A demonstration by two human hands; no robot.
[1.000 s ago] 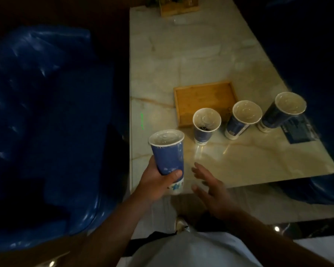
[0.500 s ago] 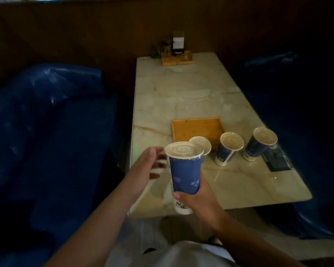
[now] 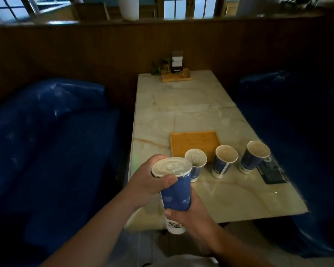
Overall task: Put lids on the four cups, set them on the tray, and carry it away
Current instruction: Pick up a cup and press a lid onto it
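Observation:
A tall blue paper cup (image 3: 175,195) with a clear lid (image 3: 171,166) on top is held in front of the table's near edge. My right hand (image 3: 189,214) grips its lower half. My left hand (image 3: 152,177) wraps the rim, thumb pressed just under the lid. Three more blue cups stand in a row on the marble table: one (image 3: 195,166) right behind the held cup, one (image 3: 224,161) in the middle, one (image 3: 254,157) at the right. The wooden tray (image 3: 194,141) lies bare just behind them.
A dark card (image 3: 272,171) lies on the marble table (image 3: 181,112) beside the right cup. A wooden holder with a sign and a small plant (image 3: 175,74) sits at the table's far end. Blue padded benches (image 3: 52,141) flank both sides.
The cup passed from my left hand to my right. My left hand then came up and closed around the lidded rim. The camera tilted up.

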